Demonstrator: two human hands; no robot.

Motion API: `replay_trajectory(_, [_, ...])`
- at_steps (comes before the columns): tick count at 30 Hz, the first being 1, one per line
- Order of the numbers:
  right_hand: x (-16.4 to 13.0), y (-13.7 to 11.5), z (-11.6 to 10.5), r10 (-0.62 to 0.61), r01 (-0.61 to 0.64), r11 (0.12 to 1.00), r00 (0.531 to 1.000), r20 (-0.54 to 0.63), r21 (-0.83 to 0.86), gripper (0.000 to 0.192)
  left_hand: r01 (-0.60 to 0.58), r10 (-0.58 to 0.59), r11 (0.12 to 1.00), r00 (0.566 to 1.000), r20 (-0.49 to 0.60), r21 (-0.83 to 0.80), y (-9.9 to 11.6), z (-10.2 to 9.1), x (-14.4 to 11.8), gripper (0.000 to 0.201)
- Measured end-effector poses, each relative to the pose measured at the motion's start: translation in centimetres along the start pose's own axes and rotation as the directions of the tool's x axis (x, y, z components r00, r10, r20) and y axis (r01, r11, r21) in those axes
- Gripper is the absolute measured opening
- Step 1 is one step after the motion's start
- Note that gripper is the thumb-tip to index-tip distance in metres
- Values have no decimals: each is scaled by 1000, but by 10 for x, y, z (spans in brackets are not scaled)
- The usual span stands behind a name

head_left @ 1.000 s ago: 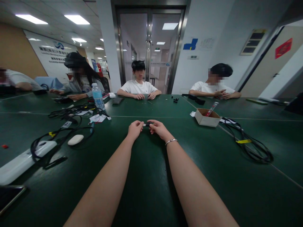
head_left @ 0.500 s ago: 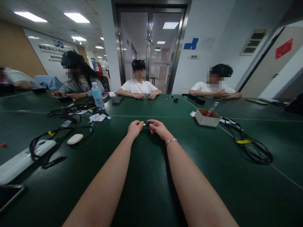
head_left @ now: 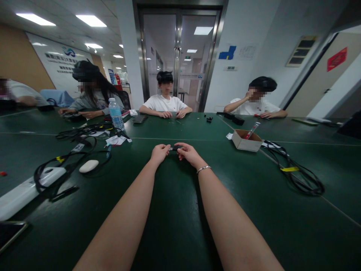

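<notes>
A small dark object with a silvery end sits pinched between both hands above the dark green table: left hand and right hand curl closed on it. An open brown cardboard box lies well right.

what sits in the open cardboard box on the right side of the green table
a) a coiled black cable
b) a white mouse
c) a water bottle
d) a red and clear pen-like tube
d: a slim red and clear tube leans out of the cardboard box, while the water bottle, black cable and white mouse all lie elsewhere on the table.
</notes>
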State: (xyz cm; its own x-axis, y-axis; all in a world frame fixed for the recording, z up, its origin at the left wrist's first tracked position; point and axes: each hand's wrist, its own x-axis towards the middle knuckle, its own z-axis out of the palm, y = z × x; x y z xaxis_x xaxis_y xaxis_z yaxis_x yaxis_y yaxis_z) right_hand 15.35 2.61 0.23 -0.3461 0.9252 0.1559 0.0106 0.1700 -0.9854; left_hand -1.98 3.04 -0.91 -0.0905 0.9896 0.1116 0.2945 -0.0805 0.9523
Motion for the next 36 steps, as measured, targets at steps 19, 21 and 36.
replay_trajectory(19, [-1, -4, 4, -115, 118, 990, 992, 42, -79, 30, 88, -90, 990, 996, -21, -107, 2, 0, 1, 37])
replay_trajectory(21, [-1, -5, 4, -121, 124, 989, 992, 46, -83, 30, 112, -111, 982, 994, 15, -149, 2, 0, 1, 37])
replay_trajectory(36, [1, 1, 1, -45, 45, 998, 999, -10, 36, 29, -40, 58, 964, 997, 59, -262, 10, 1, -9, 18])
